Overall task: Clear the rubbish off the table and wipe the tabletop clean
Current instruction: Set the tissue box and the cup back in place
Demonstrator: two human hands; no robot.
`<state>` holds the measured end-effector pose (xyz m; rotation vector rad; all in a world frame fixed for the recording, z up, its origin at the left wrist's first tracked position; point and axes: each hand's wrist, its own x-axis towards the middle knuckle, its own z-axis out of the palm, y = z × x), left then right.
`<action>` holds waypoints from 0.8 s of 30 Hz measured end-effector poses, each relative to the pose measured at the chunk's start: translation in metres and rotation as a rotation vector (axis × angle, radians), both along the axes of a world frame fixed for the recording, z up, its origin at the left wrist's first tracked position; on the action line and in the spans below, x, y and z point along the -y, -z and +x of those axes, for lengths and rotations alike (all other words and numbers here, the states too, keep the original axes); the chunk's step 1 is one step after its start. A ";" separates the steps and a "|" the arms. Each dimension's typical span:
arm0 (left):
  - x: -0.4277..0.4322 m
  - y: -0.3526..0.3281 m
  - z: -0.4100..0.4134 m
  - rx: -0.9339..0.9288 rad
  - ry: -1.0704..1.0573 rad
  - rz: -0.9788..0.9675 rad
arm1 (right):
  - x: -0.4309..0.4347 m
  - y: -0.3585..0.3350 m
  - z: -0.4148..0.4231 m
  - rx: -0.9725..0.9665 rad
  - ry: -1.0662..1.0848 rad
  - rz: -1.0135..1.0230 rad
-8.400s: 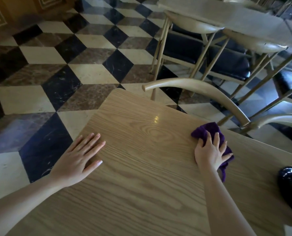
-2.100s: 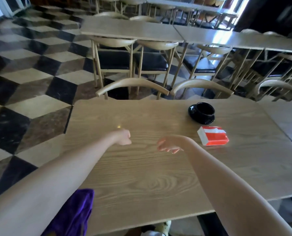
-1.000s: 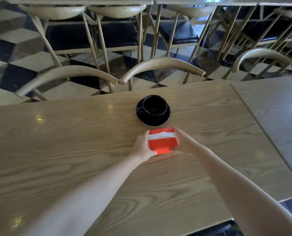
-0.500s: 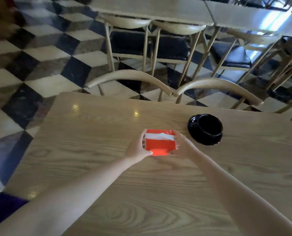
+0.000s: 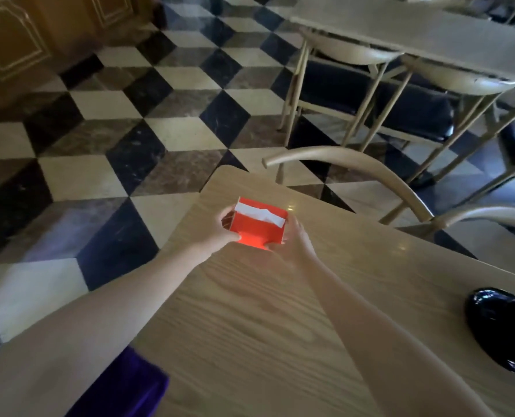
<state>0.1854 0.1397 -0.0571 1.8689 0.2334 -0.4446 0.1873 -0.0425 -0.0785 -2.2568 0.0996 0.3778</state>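
A left hand [image 5: 223, 233] and a right hand [image 5: 296, 239] are clasping the red tissue box [image 5: 257, 225] by its short ends, its long axis spanning between them, near the table [image 5: 280, 326]'s far left corner.

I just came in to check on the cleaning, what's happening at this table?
A person grips a red tissue box between the left hand and right hand near the far corner of the wooden table. A black dish sits at the table's right side, and a purple cloth shows by the near left edge, in neither hand.
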 end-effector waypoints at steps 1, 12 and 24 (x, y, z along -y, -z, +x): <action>-0.009 0.001 0.009 -0.002 0.013 0.010 | -0.010 0.001 0.007 0.000 0.017 0.004; -0.048 0.018 0.060 -0.034 0.120 0.069 | -0.055 0.015 0.041 -0.049 0.120 0.008; -0.009 -0.021 0.056 0.355 0.284 0.584 | 0.012 -0.012 0.030 -0.207 -0.013 -0.123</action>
